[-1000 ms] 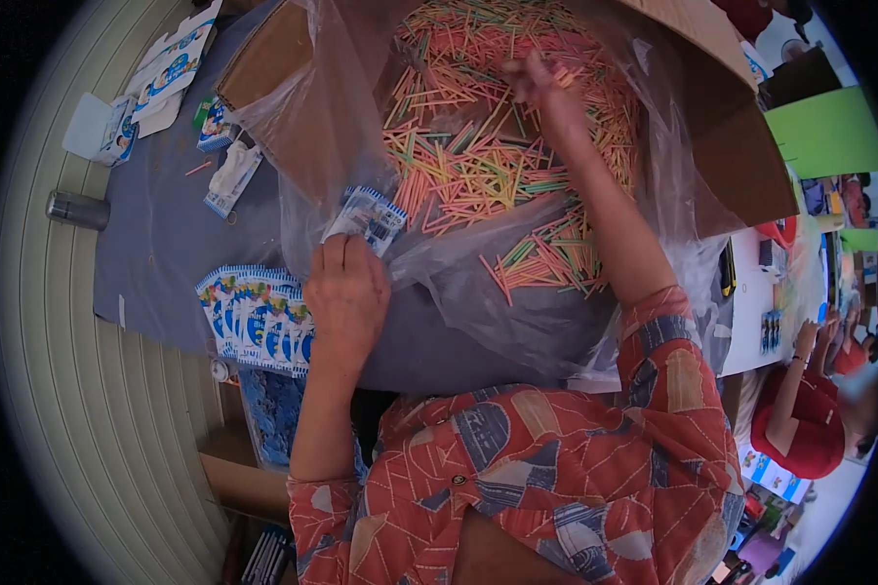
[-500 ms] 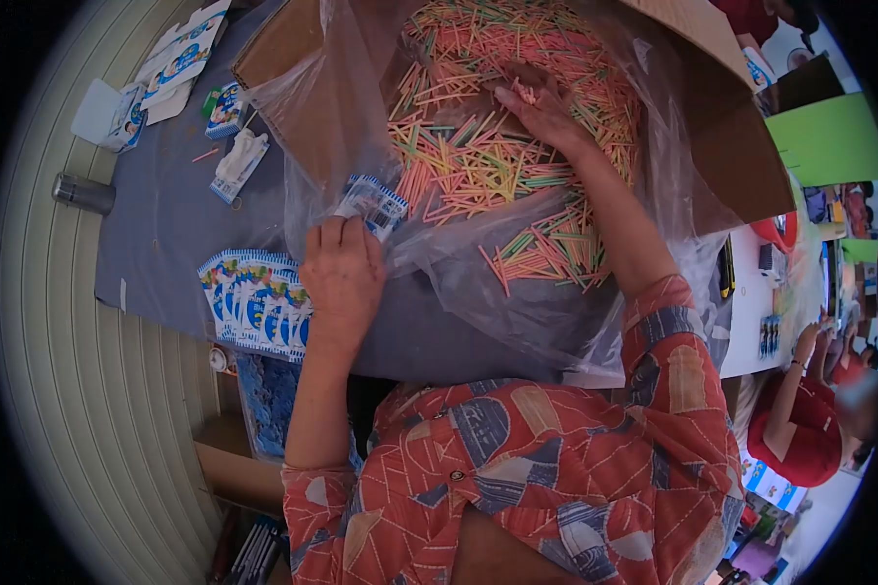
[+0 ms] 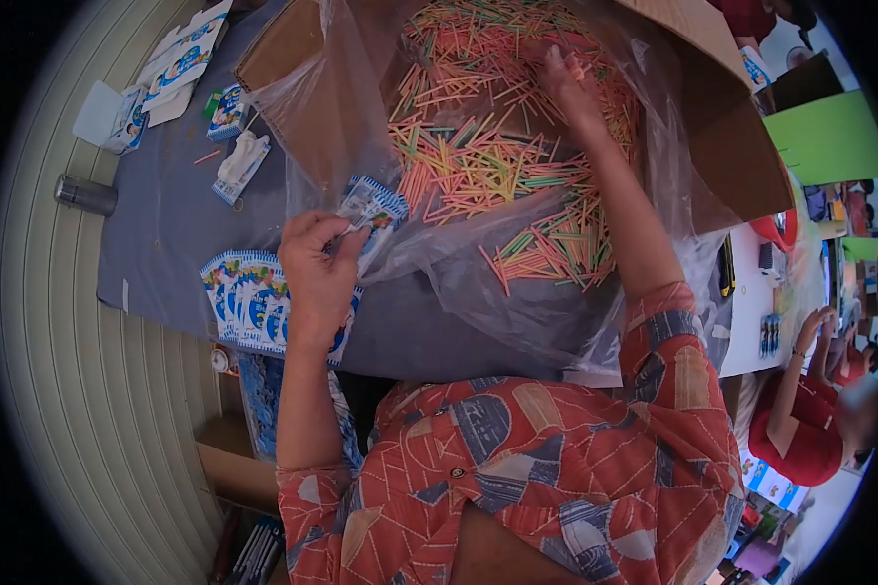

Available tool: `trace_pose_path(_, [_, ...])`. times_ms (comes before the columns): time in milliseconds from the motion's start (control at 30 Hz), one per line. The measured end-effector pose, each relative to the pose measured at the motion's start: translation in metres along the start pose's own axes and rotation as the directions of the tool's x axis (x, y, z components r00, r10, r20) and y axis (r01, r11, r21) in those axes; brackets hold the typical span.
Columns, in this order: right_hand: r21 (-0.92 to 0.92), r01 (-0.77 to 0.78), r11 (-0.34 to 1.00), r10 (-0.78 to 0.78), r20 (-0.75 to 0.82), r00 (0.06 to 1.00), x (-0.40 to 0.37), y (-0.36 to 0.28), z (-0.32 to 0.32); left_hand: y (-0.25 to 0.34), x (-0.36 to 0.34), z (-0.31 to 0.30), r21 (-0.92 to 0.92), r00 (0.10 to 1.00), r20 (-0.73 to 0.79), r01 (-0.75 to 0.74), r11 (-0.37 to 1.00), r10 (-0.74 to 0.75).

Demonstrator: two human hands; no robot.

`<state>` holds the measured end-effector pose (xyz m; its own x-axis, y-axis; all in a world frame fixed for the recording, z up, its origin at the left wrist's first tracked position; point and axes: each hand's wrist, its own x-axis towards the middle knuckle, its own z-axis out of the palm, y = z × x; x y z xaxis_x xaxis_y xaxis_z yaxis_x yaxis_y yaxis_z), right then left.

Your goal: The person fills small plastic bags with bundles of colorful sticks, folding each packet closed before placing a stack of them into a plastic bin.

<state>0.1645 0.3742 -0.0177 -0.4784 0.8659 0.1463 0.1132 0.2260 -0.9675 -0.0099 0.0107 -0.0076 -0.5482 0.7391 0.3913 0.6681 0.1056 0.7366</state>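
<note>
My left hand (image 3: 314, 271) holds a small blue-and-white printed packet (image 3: 373, 213) by its lower edge, just left of a clear plastic bag (image 3: 517, 292). The bag lines a cardboard box (image 3: 732, 127) and is full of thin coloured sticks (image 3: 478, 166) in pink, orange, green and yellow. My right hand (image 3: 568, 80) reaches deep into the pile, fingers closed on a few sticks. A fanned stack of the same packets (image 3: 249, 312) lies on the grey table cover (image 3: 166, 234) under my left wrist.
Loose packets and white card pieces (image 3: 171, 68) lie at the far left, with another packet (image 3: 239, 166) nearer the box. A metal cylinder (image 3: 85, 195) rests on the ribbed surface. Another person in red (image 3: 810, 419) sits at lower right by a white table.
My left hand has lifted and turned, pinching the packet from its side. My right hand dipped into the sticks, then rose toward the far side of the pile.
</note>
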Motion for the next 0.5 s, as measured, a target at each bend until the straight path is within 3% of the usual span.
trace_pose_path(67, [0.076,0.008,0.997,-0.009,0.003,1.000,-0.008,-0.012,0.001,0.015,0.002,0.001,-0.260,0.993,-0.011,0.113,0.959,-0.120])
trace_pose_path(133, [0.155,0.016,0.988,-0.017,0.011,1.000,-0.027,-0.036,0.011,0.020,0.004,0.010,-0.329,0.993,-0.012,0.107,0.938,-0.118])
trace_pose_path(200, [0.434,0.077,0.898,-0.207,0.260,0.943,-0.058,-0.070,0.034,0.025,0.008,0.022,-0.396,0.993,-0.014,0.103,0.913,-0.118])
trace_pose_path(233, [0.436,0.074,0.897,-0.207,0.266,0.942,-0.073,-0.084,0.044,0.028,0.012,0.029,-0.448,0.996,0.000,0.083,0.890,-0.093])
trace_pose_path(300, [0.510,-0.016,0.860,-0.243,0.437,0.866,-0.098,-0.105,0.062,0.034,0.017,0.037,-0.498,0.998,0.012,0.063,0.865,-0.066])
trace_pose_path(333, [0.511,-0.015,0.860,-0.244,0.436,0.866,-0.104,-0.109,0.068,0.038,0.019,0.041,-0.510,0.998,0.031,0.070,0.857,-0.063])
trace_pose_path(400, [0.357,0.232,0.905,-0.405,0.551,0.729,-0.112,-0.114,0.076,0.043,0.020,0.045,-0.524,0.997,0.051,0.071,0.848,-0.052])
trace_pose_path(433, [0.280,0.306,0.910,-0.414,0.573,0.707,-0.116,-0.119,0.077,0.045,0.020,0.047,-0.556,0.998,0.050,0.056,0.829,-0.034])
trace_pose_path(500, [0.204,0.268,0.941,-0.337,0.588,0.735,-0.125,-0.125,0.075,0.046,0.019,0.050,-0.586,0.999,0.047,0.041,0.809,-0.017])
